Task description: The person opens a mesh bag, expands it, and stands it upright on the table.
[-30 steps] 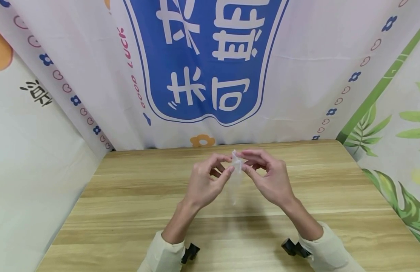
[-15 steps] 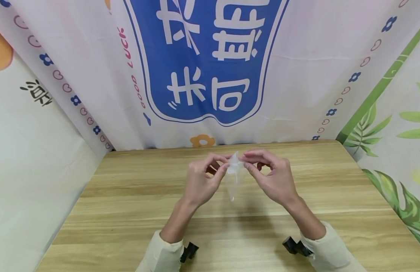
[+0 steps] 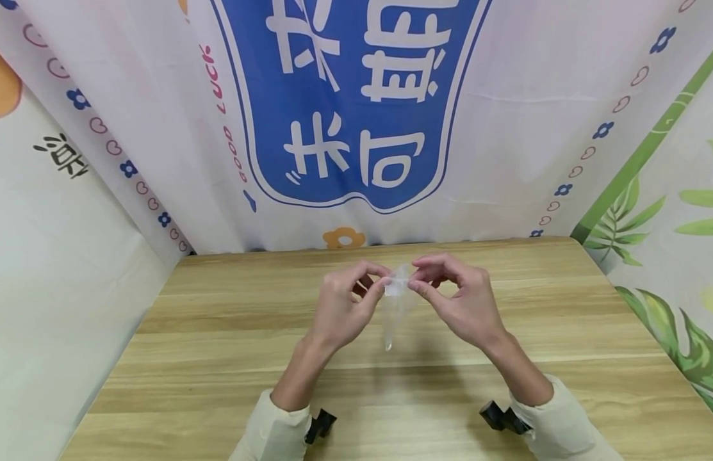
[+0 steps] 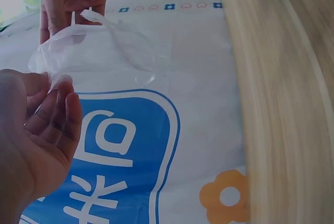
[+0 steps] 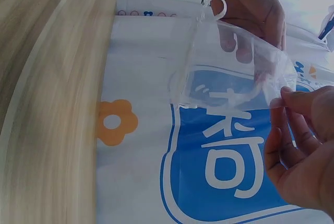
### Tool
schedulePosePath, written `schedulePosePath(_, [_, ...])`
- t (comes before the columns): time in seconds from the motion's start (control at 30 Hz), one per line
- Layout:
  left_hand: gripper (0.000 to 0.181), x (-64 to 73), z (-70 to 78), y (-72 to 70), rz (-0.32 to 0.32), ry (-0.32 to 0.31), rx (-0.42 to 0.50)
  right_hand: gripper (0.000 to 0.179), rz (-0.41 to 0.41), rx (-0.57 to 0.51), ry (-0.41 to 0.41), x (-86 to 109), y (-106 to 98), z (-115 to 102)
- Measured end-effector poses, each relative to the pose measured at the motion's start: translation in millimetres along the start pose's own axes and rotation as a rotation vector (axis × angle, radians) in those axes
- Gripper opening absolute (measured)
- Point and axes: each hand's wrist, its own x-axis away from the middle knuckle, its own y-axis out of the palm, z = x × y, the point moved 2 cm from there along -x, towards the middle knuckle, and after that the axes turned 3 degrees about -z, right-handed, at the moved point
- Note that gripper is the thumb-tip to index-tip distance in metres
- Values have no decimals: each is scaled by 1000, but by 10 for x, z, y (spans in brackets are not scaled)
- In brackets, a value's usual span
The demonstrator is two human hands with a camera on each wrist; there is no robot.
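A small clear plastic bag (image 3: pixel 395 310) hangs above the table between the two hands. My left hand (image 3: pixel 346 304) pinches its upper left side between thumb and forefinger. Opposite it, my right hand (image 3: pixel 464 306) pinches the upper right side the same way. In the left wrist view the film of the bag (image 4: pixel 86 54) stretches from one hand to the other, and a whitish curved strip (image 4: pixel 117 38) runs along it. From the right wrist, the bag (image 5: pixel 229 59) looks see-through, with a thin white loop (image 5: pixel 222 7) sticking out at one end.
Below the hands lies a wood-grain table (image 3: pixel 218 333). A white printed curtain (image 3: pixel 506 147) with a blue panel rises along its back edge. Black wrist mounts (image 3: pixel 320 427) sit at both cream sleeves (image 3: pixel 278 426). Leaf-patterned cloth (image 3: pixel 679 256) hangs on the right.
The hands first drew slightly apart, spreading the top of the bag, and stay about there. The bag's lower end has swung a little left.
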Motion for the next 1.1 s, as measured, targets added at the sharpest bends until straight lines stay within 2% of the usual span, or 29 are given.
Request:
schedulePosePath(0.17, [3, -10, -1, -46, 5, 17, -41, 29, -3, 33, -23, -19, -34, -4])
schedulePosePath(0.37, [5, -15, 11, -78, 2, 36, -102, 29, -28, 61, -6, -31, -56, -15])
schedulePosePath(0.53, [3, -19, 12, -79, -12, 26, -86, 32, -59, 51, 14, -30, -61, 7])
schedulePosePath(0.63, [4, -24, 8, -75, -19, 24, -49, 33, -62, 12, 54, -33, -83, 8])
schedulePosePath(0.77, [7, -27, 6, -56, -58, 26, 1, 28, -84, -4, 150, -39, -106, 15])
schedulePosePath(0.93, [9, -17, 11, -24, -122, 15, 29, 28, -223, -13, 272, -44, -95, 42])
schedulePosePath(1.1, [9, -11, 21, -15, -126, 26, 32, 29, -311, -65, 327, -26, -101, 37])
